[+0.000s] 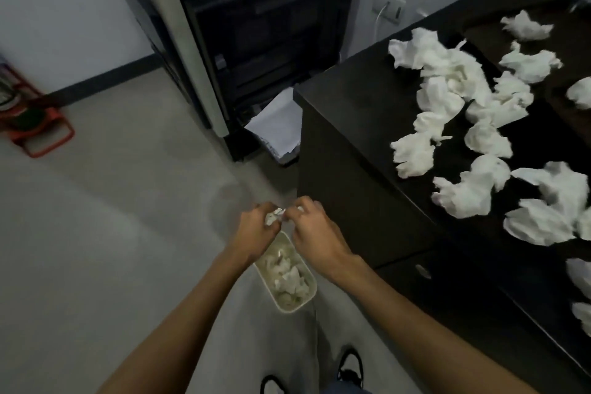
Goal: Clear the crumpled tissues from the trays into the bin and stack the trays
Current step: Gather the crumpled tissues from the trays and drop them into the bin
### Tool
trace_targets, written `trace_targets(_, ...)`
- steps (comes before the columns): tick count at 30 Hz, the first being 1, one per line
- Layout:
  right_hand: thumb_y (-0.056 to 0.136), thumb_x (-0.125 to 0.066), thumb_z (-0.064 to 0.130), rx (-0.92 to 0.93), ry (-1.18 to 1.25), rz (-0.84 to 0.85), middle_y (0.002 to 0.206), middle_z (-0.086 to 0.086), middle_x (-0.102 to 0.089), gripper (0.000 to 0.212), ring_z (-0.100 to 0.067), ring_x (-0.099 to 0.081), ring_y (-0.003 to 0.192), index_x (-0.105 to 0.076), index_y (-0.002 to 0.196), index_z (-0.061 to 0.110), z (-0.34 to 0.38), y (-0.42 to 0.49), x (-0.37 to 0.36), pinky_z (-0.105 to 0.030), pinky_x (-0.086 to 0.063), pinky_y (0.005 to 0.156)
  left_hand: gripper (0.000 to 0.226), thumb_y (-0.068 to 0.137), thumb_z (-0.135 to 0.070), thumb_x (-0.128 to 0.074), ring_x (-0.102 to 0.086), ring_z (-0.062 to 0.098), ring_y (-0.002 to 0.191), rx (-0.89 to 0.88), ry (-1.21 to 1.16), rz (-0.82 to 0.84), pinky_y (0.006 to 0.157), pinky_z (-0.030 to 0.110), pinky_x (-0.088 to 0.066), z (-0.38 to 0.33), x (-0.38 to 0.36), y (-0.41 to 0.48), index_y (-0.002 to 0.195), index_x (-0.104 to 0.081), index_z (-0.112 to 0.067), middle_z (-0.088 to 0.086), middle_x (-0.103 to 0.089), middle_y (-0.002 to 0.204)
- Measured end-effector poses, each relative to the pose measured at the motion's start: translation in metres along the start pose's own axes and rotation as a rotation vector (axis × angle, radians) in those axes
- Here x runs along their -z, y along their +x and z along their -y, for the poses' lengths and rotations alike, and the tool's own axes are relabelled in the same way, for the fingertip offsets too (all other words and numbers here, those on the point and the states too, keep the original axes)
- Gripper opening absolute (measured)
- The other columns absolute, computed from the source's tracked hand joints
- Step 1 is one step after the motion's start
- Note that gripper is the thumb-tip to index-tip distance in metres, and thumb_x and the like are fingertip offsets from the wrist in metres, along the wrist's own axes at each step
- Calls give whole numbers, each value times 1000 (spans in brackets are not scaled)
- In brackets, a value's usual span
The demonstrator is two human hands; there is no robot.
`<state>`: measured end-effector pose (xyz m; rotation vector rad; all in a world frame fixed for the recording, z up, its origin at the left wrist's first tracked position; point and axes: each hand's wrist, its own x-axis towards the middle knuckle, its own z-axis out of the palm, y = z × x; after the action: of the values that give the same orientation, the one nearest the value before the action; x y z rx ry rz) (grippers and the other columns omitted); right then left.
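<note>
My left hand [256, 232] and my right hand [315, 229] meet above a small cream bin [308, 301] on the floor. Both hands pinch a crumpled white tissue [274, 217] between them. The bin holds several crumpled tissues [287, 275]. On the dark cabinet top [345, 89] to the right lie several more crumpled tissues [447, 89], on what look like dark trays [575, 41] that are hard to tell from the top in the dim light.
A tall dark printer unit [256, 41] stands ahead, with white paper sheets [278, 125] leaning at its base. A red stand [35, 128] sits at the left by the wall. My shoes [350, 365] show at the bottom. The grey floor [112, 233] spreads to the left.
</note>
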<state>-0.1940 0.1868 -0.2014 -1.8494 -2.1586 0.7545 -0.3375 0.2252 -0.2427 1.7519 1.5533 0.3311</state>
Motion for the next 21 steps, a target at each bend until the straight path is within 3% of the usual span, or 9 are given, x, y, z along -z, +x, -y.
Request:
trace_targets(4, 89, -46, 6, -69, 39, 84, 129, -7, -44, 36, -23, -44, 119, -58, 122, 15, -46, 25, -79, -35, -44, 99, 32, 83, -31, -56, -61, 27, 97, 74, -20, 12, 80, 29, -45, 56, -51, 17, 107, -65, -11, 11, -66, 106)
trace_targets(9, 81, -51, 0, -159, 121, 201, 118, -9, -49, 34, -27, -53, 109, -63, 109, 14, -102, 45, -180, -37, -47, 94, 25, 86, -13, -61, -61, 29, 99, 149, -55, 3, 84, 28, -45, 124, -128, 36, 109, -65, -4, 16, -66, 106)
trace_targets(11, 82, -51, 1, -187, 98, 251, 119, -8, -49, 35, -26, -55, 107, -62, 111, 16, -122, 51, -214, -31, -46, 93, 23, 87, -15, -59, -62, 29, 96, 212, -91, 25, 80, 26, -46, 150, -157, 41, 107, -64, -4, 16, -66, 106)
trace_targets(14, 82, -50, 1, -234, 104, 315, 119, -10, -50, 38, -25, -55, 105, -61, 115, 15, -148, 55, -259, -23, -42, 89, 34, 89, -21, -58, -61, 32, 101, 297, -74, 79, 78, 26, -43, 190, -195, 47, 119, -55, -8, 16, -61, 116)
trace_targets(21, 87, -52, 3, -287, 180, 420, 133, -8, -40, 41, -24, -49, 119, -52, 127, 15, -184, 62, -319, -23, -39, 98, 48, 88, -18, -59, -60, 32, 108, 410, -108, 108, 88, 31, -48, 236, -249, 54, 133, -43, -11, 15, -60, 123)
